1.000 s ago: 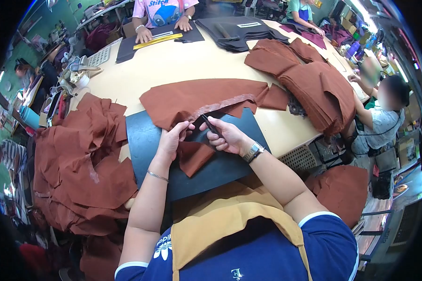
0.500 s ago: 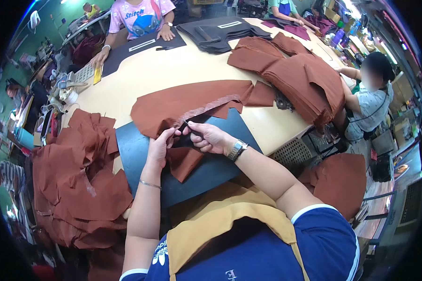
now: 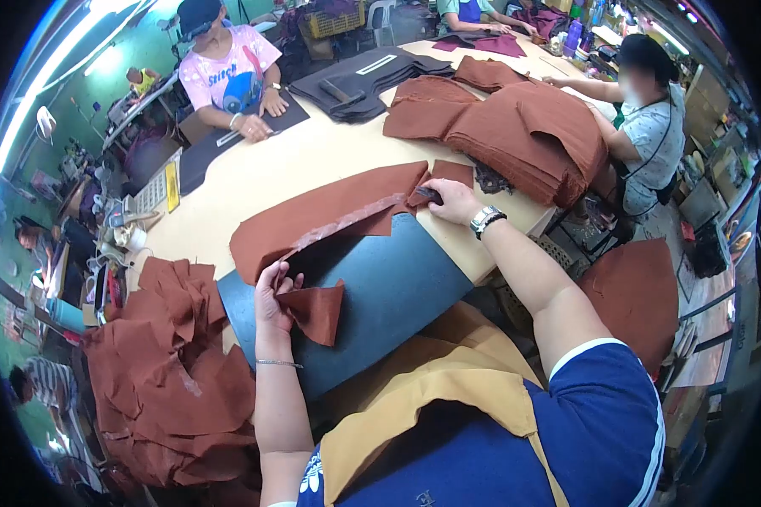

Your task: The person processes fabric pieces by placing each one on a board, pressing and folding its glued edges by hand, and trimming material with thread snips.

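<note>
My left hand [image 3: 274,297] is closed on the near edge of a rust-brown fabric panel [image 3: 313,198]; a loose flap [image 3: 317,311] of the same cloth hangs beside the fingers. A whitish streak runs along the panel's lower edge. At the panel's far right end, my right hand [image 3: 455,203] grips a small dark tool [image 3: 429,195], its exact kind hard to make out. The tool's tip meets the cloth's narrow end there. Beneath the panel's near side lies a dark blue-grey board [image 3: 389,283].
A heap of crumpled rust cloth [image 3: 165,372] lies at my left. Stacked rust panels [image 3: 524,135] stand on the table at the right, near a seated co-worker. Across the table, another person leans over dark pieces; a hammer [image 3: 340,91] rests on a dark stack [image 3: 368,76].
My right hand has moved away from my left, up and right along the panel to its far end, with the dark tool. My left hand has shifted slightly down and left, still holding the cloth.
</note>
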The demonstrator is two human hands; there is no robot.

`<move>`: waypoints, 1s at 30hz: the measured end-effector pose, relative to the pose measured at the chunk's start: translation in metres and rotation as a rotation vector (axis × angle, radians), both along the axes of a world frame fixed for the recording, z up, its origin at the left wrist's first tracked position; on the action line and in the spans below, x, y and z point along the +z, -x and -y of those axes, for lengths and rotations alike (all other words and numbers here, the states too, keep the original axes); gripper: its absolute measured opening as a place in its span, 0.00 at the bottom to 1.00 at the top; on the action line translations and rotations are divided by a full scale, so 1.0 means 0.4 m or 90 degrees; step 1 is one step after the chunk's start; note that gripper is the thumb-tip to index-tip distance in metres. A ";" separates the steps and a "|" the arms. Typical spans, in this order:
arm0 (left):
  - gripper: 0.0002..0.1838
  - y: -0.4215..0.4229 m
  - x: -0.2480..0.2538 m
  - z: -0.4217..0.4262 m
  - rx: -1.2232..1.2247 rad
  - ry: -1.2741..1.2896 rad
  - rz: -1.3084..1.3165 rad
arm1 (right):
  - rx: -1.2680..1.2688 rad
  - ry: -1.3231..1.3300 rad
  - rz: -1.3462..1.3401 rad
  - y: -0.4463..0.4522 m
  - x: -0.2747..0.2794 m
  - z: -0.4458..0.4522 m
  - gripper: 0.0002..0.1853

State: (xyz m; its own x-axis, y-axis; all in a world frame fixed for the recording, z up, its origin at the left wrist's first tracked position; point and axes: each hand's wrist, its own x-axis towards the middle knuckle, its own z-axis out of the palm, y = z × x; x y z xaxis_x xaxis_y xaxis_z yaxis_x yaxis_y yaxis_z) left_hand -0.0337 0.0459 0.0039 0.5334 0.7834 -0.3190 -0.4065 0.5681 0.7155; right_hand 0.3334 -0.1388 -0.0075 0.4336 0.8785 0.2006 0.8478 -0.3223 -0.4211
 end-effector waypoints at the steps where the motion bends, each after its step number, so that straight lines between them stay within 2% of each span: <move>1: 0.05 0.010 0.000 -0.016 -0.008 -0.006 0.039 | 0.004 0.028 0.021 -0.004 0.005 -0.004 0.19; 4: 0.04 0.016 0.016 -0.082 0.043 -0.109 0.005 | 0.023 0.042 0.118 -0.018 0.039 -0.061 0.15; 5: 0.03 0.035 0.020 -0.126 0.043 -0.154 0.000 | 0.007 -0.024 0.089 -0.022 0.059 -0.100 0.12; 6: 0.03 0.051 0.015 -0.202 0.043 -0.223 0.023 | 0.022 -0.135 0.152 -0.025 0.088 -0.141 0.11; 7: 0.03 0.071 0.075 -0.229 0.067 -0.235 -0.009 | 0.000 -0.202 0.180 -0.012 0.143 -0.188 0.10; 8: 0.05 0.098 0.115 -0.270 0.142 -0.291 -0.017 | -0.015 -0.272 0.139 0.021 0.222 -0.217 0.10; 9: 0.07 0.125 0.193 -0.265 0.239 -0.233 -0.032 | -0.016 -0.336 0.130 0.034 0.278 -0.247 0.11; 10: 0.08 0.205 0.201 -0.359 0.217 -0.293 -0.023 | -0.001 -0.399 0.150 0.057 0.336 -0.261 0.12; 11: 0.10 0.216 0.297 -0.248 0.270 -0.333 -0.014 | 0.045 -0.495 0.172 0.062 0.363 -0.284 0.12; 12: 0.12 0.294 0.287 -0.291 0.310 -0.390 -0.073 | 0.086 -0.503 0.158 0.094 0.409 -0.269 0.11; 13: 0.13 0.305 0.346 -0.161 0.268 -0.327 -0.032 | 0.127 -0.514 0.175 0.109 0.425 -0.255 0.11; 14: 0.15 0.367 0.307 -0.155 0.387 -0.366 -0.138 | 0.168 -0.525 0.191 0.116 0.425 -0.240 0.10; 15: 0.18 0.390 0.310 -0.058 0.279 -0.321 -0.125 | 0.197 -0.502 0.180 0.126 0.409 -0.217 0.10; 17: 0.22 0.454 0.226 0.039 0.273 -0.295 -0.257 | 0.253 -0.420 0.177 0.137 0.345 -0.144 0.10; 19: 0.30 0.504 0.118 0.118 0.247 -0.270 -0.302 | 0.246 -0.289 0.165 0.133 0.234 -0.071 0.13; 21: 0.32 0.480 0.050 0.163 0.448 -0.433 -0.386 | 0.242 -0.155 0.131 0.125 0.147 -0.004 0.13; 22: 0.33 0.465 0.030 0.186 0.548 -0.517 -0.430 | 0.246 -0.149 0.141 0.112 0.102 0.017 0.11; 23: 0.36 0.406 0.114 0.205 0.535 -0.839 -0.669 | 0.225 -0.103 0.097 0.119 0.083 0.052 0.12; 24: 0.34 0.356 0.155 0.213 0.434 -0.837 -0.557 | 0.193 -0.071 0.060 0.127 0.077 0.076 0.13; 25: 0.26 0.304 0.175 0.212 0.350 -0.819 -0.484 | 0.178 -0.069 0.046 0.132 0.078 0.089 0.15; 27: 0.17 0.169 0.226 0.214 0.142 -1.024 -0.531 | 0.143 -0.070 0.024 0.136 0.089 0.112 0.19; 29: 0.12 0.036 0.184 0.198 -0.034 -1.120 -0.463 | 0.089 -0.119 0.052 0.144 0.090 0.127 0.23; 30: 0.13 -0.021 0.148 0.193 -0.082 -1.139 -0.425 | 0.061 -0.144 0.066 0.145 0.088 0.132 0.24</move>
